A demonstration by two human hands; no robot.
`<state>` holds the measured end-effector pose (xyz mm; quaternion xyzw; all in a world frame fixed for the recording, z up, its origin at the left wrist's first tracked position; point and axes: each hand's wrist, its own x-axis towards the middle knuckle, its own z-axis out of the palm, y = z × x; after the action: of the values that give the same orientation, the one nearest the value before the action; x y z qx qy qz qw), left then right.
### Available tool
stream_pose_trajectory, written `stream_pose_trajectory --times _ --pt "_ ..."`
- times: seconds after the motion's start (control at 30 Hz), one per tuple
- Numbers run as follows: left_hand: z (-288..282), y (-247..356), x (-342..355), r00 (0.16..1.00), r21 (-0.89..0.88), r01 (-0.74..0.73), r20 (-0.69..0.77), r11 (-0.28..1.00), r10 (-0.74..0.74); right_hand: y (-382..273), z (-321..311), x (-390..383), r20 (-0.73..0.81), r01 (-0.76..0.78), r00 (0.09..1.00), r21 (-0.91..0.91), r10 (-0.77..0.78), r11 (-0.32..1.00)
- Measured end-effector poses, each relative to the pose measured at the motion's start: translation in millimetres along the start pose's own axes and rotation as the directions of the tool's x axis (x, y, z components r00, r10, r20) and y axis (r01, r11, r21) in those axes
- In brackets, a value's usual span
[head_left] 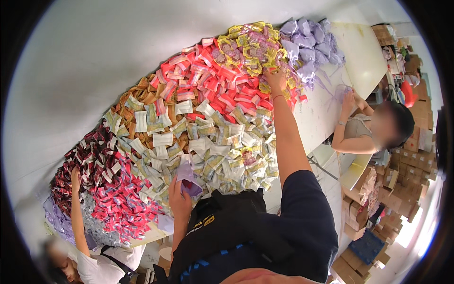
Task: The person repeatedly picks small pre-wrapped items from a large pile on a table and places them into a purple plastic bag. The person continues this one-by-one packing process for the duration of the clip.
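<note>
Held lavender pouch (187,174) in left grip (179,198), curled around its side, probably to keep its mouth open; rested right grip (276,80) on yellow-edged packets (257,49) heaped on worktop (318,116); couldn't tell its closure.

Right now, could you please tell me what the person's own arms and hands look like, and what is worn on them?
Both the left hand and the right hand are bare, without gloves. A thin reddish band circles the right wrist. The right arm has a short, dark navy sleeve; the left sleeve cannot be made out.
</note>
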<state>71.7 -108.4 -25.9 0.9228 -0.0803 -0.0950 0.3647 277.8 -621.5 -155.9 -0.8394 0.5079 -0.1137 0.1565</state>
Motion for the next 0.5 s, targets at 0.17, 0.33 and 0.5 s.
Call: stream_pose_trajectory --times 0.17,0.33,0.5 --pt "3 -1 -2 1.0 -0.064 -0.026 -0.019 0.998 0.024 -14 -30 -81 0.18 -0.117 0.981 0.858 -0.079 0.501" --pt "-8 0 -17 0.999 -0.174 0.037 0.041 0.984 -0.03 -33 -171 -341 0.791 -0.381 0.307 0.612 -0.53 0.693" --pt "-10 4 -35 0.988 -0.237 -0.106 0.084 0.966 0.129 3 -153 -430 0.889 -0.66 -0.192 0.197 -0.416 0.725"
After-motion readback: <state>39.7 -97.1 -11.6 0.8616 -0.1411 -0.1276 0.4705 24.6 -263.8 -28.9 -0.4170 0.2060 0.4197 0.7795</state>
